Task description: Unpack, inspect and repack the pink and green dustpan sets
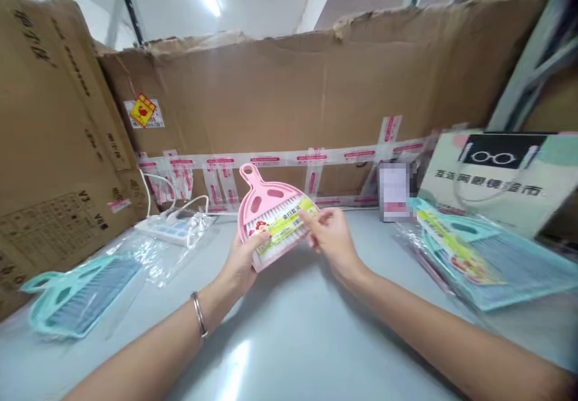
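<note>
A pink dustpan and brush set (270, 195) is held up over the table, tilted, its handle pointing up and left. White bristles show across its face, partly covered by a yellow and green printed label (289, 223). My left hand (245, 255) grips the set from the lower left, thumb lying on the label. At the right end of the label, my right hand (332, 238) is closed, thumb and finger pinched at the label's edge. A metal bangle (199, 315) circles my left wrist.
A turquoise dustpan set (85, 295) lies at left, near clear plastic wrapping and a white power strip (167, 227). More turquoise sets (497, 262) in plastic lie at right, before a bag with printed glasses (501, 178). A cardboard wall (289, 100) stands behind.
</note>
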Demonstrator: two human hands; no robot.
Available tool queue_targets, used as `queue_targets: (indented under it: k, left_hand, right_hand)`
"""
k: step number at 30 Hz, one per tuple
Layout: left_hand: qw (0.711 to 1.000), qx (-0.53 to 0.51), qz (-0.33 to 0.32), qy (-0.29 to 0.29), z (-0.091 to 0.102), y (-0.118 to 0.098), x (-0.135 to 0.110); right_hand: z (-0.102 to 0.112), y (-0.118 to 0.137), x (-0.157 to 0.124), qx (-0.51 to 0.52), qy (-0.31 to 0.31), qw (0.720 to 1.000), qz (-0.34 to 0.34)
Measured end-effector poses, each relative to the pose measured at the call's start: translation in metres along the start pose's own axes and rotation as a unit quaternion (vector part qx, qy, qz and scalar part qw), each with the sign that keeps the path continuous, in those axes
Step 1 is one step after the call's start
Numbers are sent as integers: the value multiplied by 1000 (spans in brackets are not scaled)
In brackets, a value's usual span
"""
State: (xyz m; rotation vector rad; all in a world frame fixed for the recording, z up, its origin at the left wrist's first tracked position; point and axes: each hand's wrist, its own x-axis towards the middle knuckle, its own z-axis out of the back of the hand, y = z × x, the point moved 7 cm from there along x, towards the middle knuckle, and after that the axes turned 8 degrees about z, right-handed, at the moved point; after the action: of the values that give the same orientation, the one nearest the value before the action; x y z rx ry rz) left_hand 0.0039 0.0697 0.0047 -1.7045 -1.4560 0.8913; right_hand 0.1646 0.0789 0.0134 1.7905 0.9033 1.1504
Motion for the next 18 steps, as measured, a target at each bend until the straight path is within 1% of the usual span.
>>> queue_targets:
  k: [1, 2, 3, 4, 5, 6, 7, 8, 9, 11, 13, 14, 15, 16, 17, 18]
  left_hand:
    - [1000, -8, -14, -7, 2, -4, 0]
    - [1000, -14, -25, -9, 4, -7, -1]
    - [999, -17, -31, -8, 4, -9, -1]
    - [999, -18, -34, -4, 4, -10, -2]
    - [999, -19, -32, 5, 2, -8, -4]
    - [999, -16, -24, 17, -1, -5, -5]
    - [999, -11, -14, 31, -4, -1, -7]
    - [999, -1, -3, 46, -8, 4, -8]
    - [998, 14, 6, 61, -11, 7, -8]
    - [994, 66, 9, 86, -15, 8, -7]
    - [979, 175, -19, 100, -12, -3, -1]
    - [961, 258, -47, 94, -7, -12, 4]
    - [925, 363, -87, 72, 1, -25, 8]
    - [862, 486, -142, 30, 11, -40, 12]
    - [771, 606, -189, -42, 24, -56, 15]
    - [667, 704, -212, -119, 38, -70, 17]
  right_hand:
    - [10, 0, -3, 8, -45, 999, -12]
    - [17, -2, -7, 23, -72, 997, -32]
    - [20, -5, -12, 45, -81, 994, -58]
    - [19, -10, -17, 75, -72, 990, -92]
    - [11, -17, -24, 117, -29, 981, -153]
    - [0, -23, -33, 163, 25, 965, -205]
    - [-10, -26, -41, 208, 72, 945, -240]
    - [-18, -27, -47, 246, 101, 930, -255]
    - [-22, -26, -50, 274, 105, 921, -256]
    - [-21, -27, -51, 298, 75, 917, -253]
    - [-17, -29, -49, 298, 43, 916, -265]
    - [-13, -29, -48, 295, 33, 916, -270]
    - [-10, -29, -46, 291, 23, 917, -272]
    - [-6, -28, -44, 287, 14, 918, -272]
    - [-2, -28, -43, 284, 7, 920, -271]
    - [1, -27, -41, 282, 4, 921, -269]
